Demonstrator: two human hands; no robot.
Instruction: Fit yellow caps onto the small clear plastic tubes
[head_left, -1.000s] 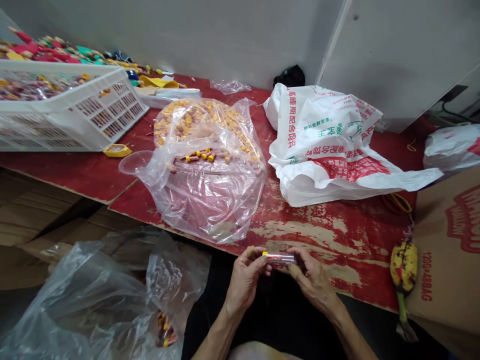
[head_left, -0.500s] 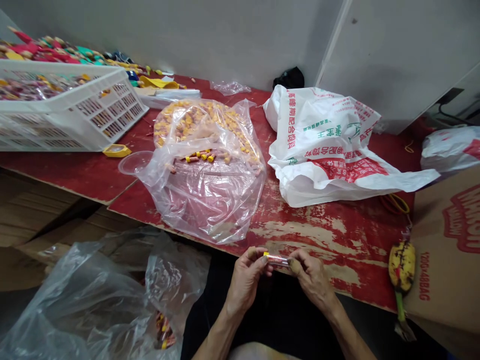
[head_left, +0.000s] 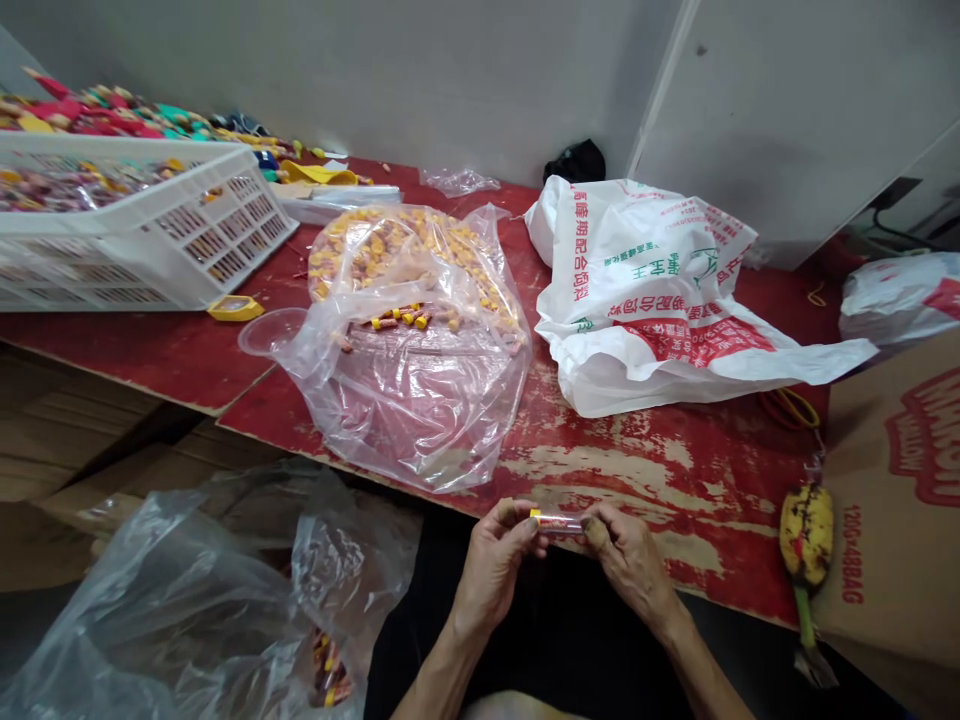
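Just off the table's front edge, a small clear tube with a yellow end (head_left: 559, 523) is held level between my two hands. My left hand (head_left: 499, 555) pinches the yellow end between thumb and fingers. On the clear end, the thumb and fingers of my right hand (head_left: 626, 555) are closed. Something reddish shows inside the tube. Beyond the hands lies a clear plastic bag (head_left: 420, 400), its back part full of small yellow-ended reddish pieces (head_left: 409, 318).
A white crate (head_left: 217, 220) of small wrapped pieces stands at the left. A white printed sack (head_left: 645, 290) lies at the right of the red table (head_left: 637, 490). Nearby are a banana (head_left: 806, 540) and a carton (head_left: 892, 500). Another clear bag (head_left: 187, 600) sits below the table.
The view has shifted very slightly. Both hands keep their hold on the tube, with a little more of its clear end showing between them.
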